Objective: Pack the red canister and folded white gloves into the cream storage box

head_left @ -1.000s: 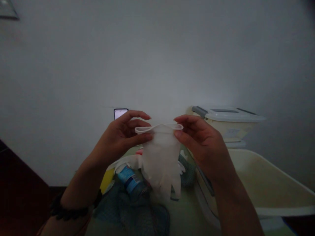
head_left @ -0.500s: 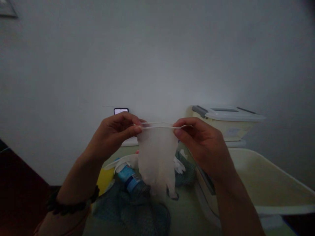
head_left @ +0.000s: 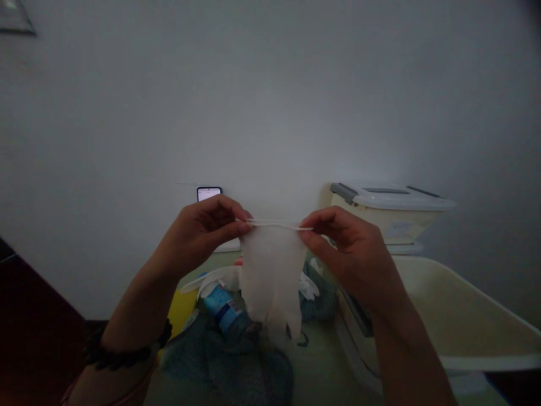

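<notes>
A thin white disposable glove (head_left: 273,276) hangs in front of me, cuff up and fingers down. My left hand (head_left: 203,231) pinches the left end of the cuff between thumb and fingers. My right hand (head_left: 350,251) pinches the right end, so the cuff is pulled into a flat, taut line. A dark bead bracelet (head_left: 122,352) circles my left wrist. Below the glove lie a blue-labelled bottle (head_left: 224,310) and a grey-blue cloth (head_left: 228,366).
A cream plastic tub (head_left: 460,321) stands at the lower right, with a lidded cream container (head_left: 391,211) behind it. A phone (head_left: 209,193) leans on the white wall. A yellow item (head_left: 180,310) and crumpled white material (head_left: 310,285) lie on the pale green surface.
The cuff was loosely open a second ago; both hands have pinched its ends and drawn it flat and taut. The glove hangs slightly straighter.
</notes>
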### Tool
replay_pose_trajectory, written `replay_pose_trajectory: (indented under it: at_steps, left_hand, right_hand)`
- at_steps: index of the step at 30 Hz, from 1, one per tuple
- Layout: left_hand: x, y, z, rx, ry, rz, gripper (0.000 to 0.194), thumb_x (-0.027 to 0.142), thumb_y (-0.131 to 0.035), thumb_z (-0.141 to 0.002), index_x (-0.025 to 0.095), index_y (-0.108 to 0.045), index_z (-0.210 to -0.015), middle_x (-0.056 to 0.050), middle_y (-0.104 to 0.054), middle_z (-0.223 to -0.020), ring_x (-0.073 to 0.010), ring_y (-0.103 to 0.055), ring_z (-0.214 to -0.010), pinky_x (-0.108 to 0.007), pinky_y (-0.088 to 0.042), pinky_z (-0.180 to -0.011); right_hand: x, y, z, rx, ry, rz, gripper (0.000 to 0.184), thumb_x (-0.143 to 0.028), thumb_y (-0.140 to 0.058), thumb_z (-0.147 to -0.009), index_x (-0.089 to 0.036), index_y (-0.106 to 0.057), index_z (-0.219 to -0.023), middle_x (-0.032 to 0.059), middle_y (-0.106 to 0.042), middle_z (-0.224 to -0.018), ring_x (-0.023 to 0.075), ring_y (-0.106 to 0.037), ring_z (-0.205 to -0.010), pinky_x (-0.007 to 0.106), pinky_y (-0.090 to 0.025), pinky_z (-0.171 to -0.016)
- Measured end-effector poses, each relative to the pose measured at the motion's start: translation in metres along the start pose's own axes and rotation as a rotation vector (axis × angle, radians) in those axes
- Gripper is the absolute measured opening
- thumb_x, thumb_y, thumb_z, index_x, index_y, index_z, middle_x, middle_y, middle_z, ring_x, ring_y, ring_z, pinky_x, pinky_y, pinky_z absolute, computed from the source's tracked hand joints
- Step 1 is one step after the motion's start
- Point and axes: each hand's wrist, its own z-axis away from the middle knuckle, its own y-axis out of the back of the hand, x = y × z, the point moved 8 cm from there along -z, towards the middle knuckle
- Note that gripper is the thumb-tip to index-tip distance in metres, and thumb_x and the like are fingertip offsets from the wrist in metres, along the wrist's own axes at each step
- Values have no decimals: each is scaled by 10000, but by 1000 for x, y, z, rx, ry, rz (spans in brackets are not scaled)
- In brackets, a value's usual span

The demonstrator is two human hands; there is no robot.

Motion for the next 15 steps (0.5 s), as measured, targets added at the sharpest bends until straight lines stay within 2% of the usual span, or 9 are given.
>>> replay_pose_trajectory:
  at_steps: [7,15]
  left_hand:
    - [5,4,-1,125,-46,-34,125,71,-697,-705,167,-619,-728,29,-667,-723,-75,-627,-647,-169,-539,-626]
    - [3,5,-1,147,-38,-7,134,74,-709,-675,169,-624,-716,22,-672,-721,-81,-626,-648,-163,-536,-619]
  right_hand:
    - [4,3,-1,55,-24,-131,144,-314,-710,-743,-195,-633,-762,-14,-669,-730,104,-622,-664,209,-499,-612]
    - [-7,6,1,51,87,26,172,-304,-751,-701,-204,-626,-763,-32,-652,-748,98,-609,-717,217,-484,-679]
